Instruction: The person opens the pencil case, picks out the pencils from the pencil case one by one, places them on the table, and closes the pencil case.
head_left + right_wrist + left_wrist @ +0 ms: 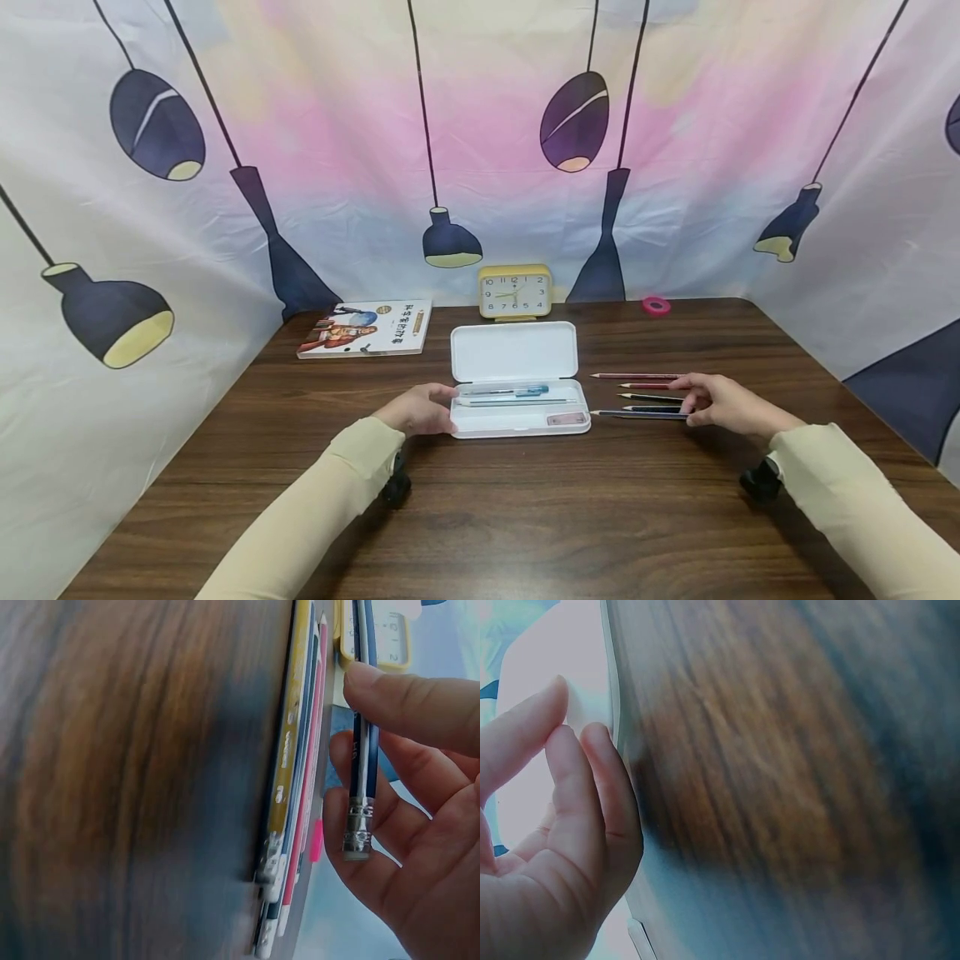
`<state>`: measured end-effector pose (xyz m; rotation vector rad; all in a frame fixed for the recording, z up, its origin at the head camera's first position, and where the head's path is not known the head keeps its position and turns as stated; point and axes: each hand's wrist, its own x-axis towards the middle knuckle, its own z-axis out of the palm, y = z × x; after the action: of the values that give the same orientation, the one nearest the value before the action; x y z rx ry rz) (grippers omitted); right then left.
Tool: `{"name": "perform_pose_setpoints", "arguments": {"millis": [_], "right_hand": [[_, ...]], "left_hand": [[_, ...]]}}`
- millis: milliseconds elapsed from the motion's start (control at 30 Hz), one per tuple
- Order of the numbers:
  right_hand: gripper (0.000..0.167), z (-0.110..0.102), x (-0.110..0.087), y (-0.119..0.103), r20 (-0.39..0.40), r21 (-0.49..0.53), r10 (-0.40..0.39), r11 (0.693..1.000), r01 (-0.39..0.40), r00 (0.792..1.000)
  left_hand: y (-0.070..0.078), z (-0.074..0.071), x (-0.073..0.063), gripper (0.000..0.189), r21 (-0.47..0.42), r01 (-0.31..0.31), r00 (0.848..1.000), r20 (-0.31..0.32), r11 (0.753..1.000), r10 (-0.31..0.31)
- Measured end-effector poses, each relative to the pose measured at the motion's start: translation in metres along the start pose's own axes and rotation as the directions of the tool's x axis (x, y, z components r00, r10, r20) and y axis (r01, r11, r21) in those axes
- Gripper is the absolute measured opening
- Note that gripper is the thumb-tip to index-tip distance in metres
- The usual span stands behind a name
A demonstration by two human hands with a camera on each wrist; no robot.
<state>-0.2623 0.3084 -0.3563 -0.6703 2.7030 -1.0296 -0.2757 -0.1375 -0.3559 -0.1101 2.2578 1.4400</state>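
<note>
An open white pencil case [514, 352] lies mid-table with its lid tipped back. Inside are a clear-and-blue pen [531, 390], a pale pencil [495, 403] and a small pinkish block [567, 418], perhaps an eraser. My left hand [418, 410] holds the case at its left end, thumb and fingers at the white edge in the left wrist view. To the right of the case, my right hand [731, 408] pinches a dark blue striped pencil [364, 769] near its metal-banded eraser end. Several other pencils [637, 376] lie side by side behind it, partly covered by that hand.
A yellow alarm clock [515, 292] stands behind the case. Back left lies a book [397, 329] with a picture cover. A pink ring-shaped item [656, 306] sits near the table's rear edge. Printed cloth [337, 100] hangs around the brown wooden table [495, 517].
</note>
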Motion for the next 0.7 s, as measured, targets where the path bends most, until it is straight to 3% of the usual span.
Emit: {"name": "perform_pose_setpoints", "arguments": {"millis": [367,700], "right_hand": [[0.045,0.000,-0.006,0.010,0.051,0.007,0.045,0.999,-0.045,0.998],[0.041,-0.001,-0.006,0.015,0.047,-0.061,0.078,0.995,-0.075,0.996]], "left_hand": [[0.000,0.001,0.000,0.058,0.019,0.000,1.000,-0.002,1.000,0.000],[0.001,0.000,0.000,0.059,0.014,0.001,1.000,0.000,1.000,-0.001]]}}
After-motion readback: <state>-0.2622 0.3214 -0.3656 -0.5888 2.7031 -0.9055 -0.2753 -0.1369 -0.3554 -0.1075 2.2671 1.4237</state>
